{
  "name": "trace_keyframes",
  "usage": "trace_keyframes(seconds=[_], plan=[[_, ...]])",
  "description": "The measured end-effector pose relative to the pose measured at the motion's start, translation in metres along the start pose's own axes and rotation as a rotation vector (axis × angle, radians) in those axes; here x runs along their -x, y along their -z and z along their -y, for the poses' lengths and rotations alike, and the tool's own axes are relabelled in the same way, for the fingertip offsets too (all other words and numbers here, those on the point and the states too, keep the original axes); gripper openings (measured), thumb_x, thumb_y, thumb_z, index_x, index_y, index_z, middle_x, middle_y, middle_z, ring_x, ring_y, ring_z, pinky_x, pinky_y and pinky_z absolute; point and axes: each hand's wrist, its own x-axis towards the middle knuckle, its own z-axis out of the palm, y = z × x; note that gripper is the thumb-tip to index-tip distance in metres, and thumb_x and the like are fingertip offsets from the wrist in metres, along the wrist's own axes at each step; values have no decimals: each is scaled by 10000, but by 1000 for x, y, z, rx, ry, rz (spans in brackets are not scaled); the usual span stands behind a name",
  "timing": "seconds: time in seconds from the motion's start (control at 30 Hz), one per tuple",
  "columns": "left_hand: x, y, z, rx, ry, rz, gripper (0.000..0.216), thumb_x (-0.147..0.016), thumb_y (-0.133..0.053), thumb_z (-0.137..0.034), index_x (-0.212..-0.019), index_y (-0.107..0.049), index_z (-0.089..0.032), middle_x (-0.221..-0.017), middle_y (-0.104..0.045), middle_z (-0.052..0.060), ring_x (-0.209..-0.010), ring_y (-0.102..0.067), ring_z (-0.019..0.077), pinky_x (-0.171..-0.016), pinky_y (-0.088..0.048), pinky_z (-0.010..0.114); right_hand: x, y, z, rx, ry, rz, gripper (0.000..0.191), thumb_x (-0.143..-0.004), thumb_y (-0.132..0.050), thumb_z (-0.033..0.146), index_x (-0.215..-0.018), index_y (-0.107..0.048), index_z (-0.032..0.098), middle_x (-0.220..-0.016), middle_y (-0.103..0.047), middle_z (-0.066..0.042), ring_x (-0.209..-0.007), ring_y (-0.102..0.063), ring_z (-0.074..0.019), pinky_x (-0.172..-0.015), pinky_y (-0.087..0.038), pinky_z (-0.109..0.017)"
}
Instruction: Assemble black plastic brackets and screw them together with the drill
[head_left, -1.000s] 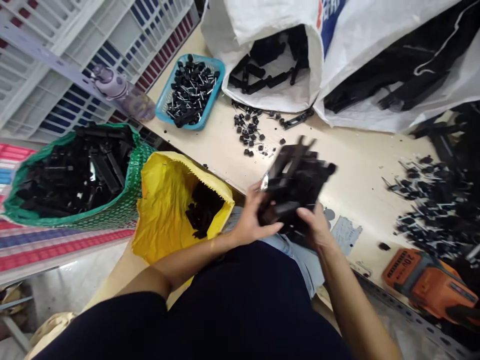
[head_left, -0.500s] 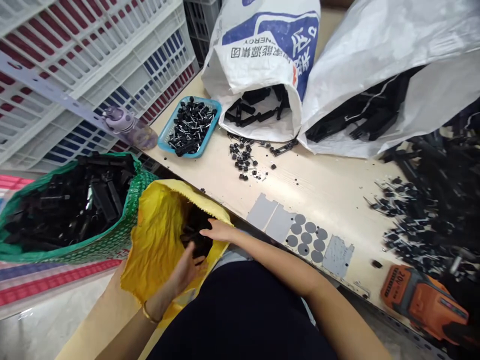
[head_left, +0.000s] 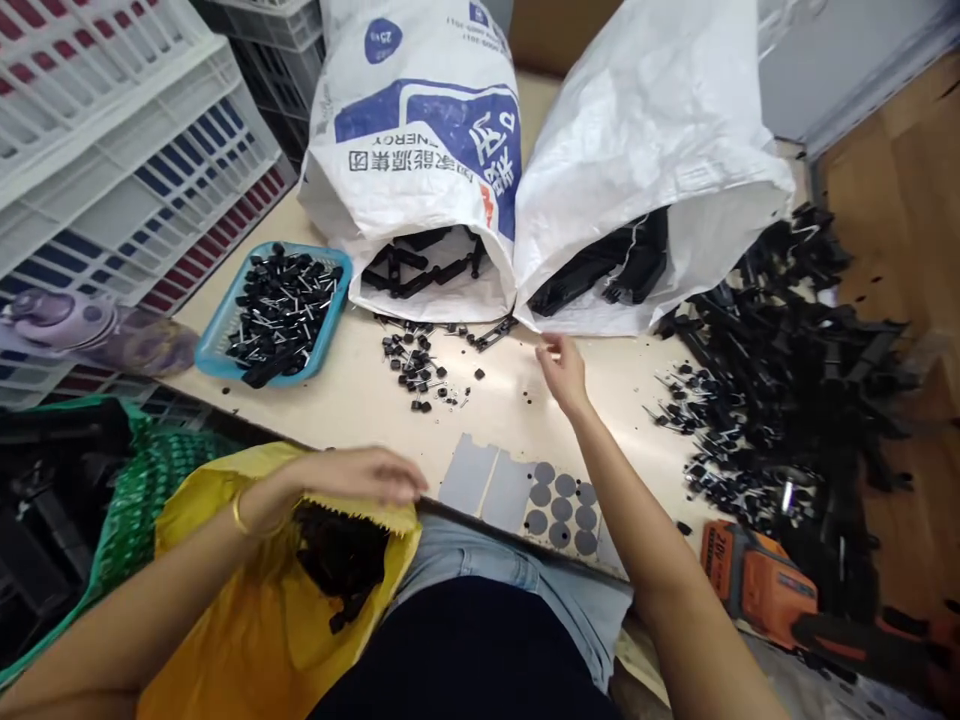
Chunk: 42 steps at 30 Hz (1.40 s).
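While dark, chunky plastic pieces [head_left: 341,555] fill the mouth of the crinkled yellow sack [head_left: 255,625] at lower left, the left hand [head_left: 367,475] passes above its jagged rim, flat and empty, fingers loosely extended. Near the frame's centre, the right hand [head_left: 564,375], fingers half bent with nothing seen in it, hovers just below a woven white sack [head_left: 645,120] of long black bars [head_left: 637,260]. Farther left, a smooth blue basket [head_left: 219,330] carries blocky black knobs [head_left: 281,300] with shiny metal pins; at lower right sits an orange power tool [head_left: 776,595].
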Motion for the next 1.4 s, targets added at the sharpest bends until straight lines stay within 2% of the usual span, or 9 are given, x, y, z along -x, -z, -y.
trace_keyframes(seconds=[0.07,0.2,0.33,0.5,0.67,0.83,0.97,1.17,1.4], plan=[[-46,5,-32,-129,32,267,384,-608,-813,-404,-951,-736,-249,-902,-726,104,-764,-689,256,-633,-567,368,-36,15,-5,282,99,-122,494,-772,-488,185,-1257,-528,100,-1273,-535,-212,-1167,-479,-323,-986,-392,-500],[-133,12,-71,-248,-185,-21,445,-678,-730,-456,-1038,-694,-197,-1002,-704,113,-918,-658,260,-814,-529,391,-95,35,0,796,389,73,650,-757,-513,101,-1401,-420,104,-1436,-395,-215,-1324,-311,-368,-1056,-269,-530],[-203,25,-81,-592,-274,-313,541,-709,-675,-342,-1206,-597,-141,-1242,-601,135,-1190,-521,309,-1062,-363,438,-122,31,6,1023,434,248,527,-842,-429,106,-1366,-467,128,-1298,-520,-212,-1241,-368,-371,-976,-276,-577],[-259,33,-83,-885,-98,-440,809,-720,-704,-312,-1430,-368,-118,-1490,-304,206,-1362,-241,437,-1090,-199,598,-95,29,-1,1059,500,179,395,-883,-339,105,-1201,-574,102,-1065,-608,-198,-1116,-427,-346,-879,-313,-496],[-285,23,-69,-994,-140,-498,484,-851,-522,-229,-1322,-506,-120,-1359,-465,199,-1335,-260,393,-1021,-307,554,-34,47,-25,1093,469,166,367,-866,-371,95,-1164,-586,79,-1113,-598,-217,-1087,-467,-357,-820,-385,-471],[-273,21,-57,-1028,-250,-585,387,-896,-474,-265,-1226,-600,-107,-1198,-547,133,-1237,-380,301,-1011,-331,491,15,64,-61,870,480,177,458,-809,-435,66,-1242,-562,142,-1388,-459,-178,-1305,-364,-347,-948,-443,-480],[-221,10,-58,-1068,-505,-596,322,-895,-494,-254,-1178,-635,-193,-1149,-533,102,-1164,-441,263,-1037,-338,483,53,72,-92,612,383,184,633,-754,-413,51,-1359,-471,226,-1541,-260,-99,-1418,-261,-304,-966,-492,-461],[-123,-52,-55,-1111,-563,-242,339,-845,-467,-141,-1143,-619,-196,-1071,-533,92,-865,-585,220,-765,-508,374,96,87,-111,406,322,138,580,-761,-357,56,-1300,-508,210,-1482,-386,-91,-1370,-368,-236,-1054,-430,-456],[-75,-136,-52,-949,-396,215,253,-792,-580,-121,-1043,-568,-157,-916,-612,59,-770,-603,193,-719,-517,328,48,69,-91,330,-74,-192,382,-811,-548,364,-1105,-565,120,-1129,-615,-188,-1066,-555,-312,-944,-444,-481]])
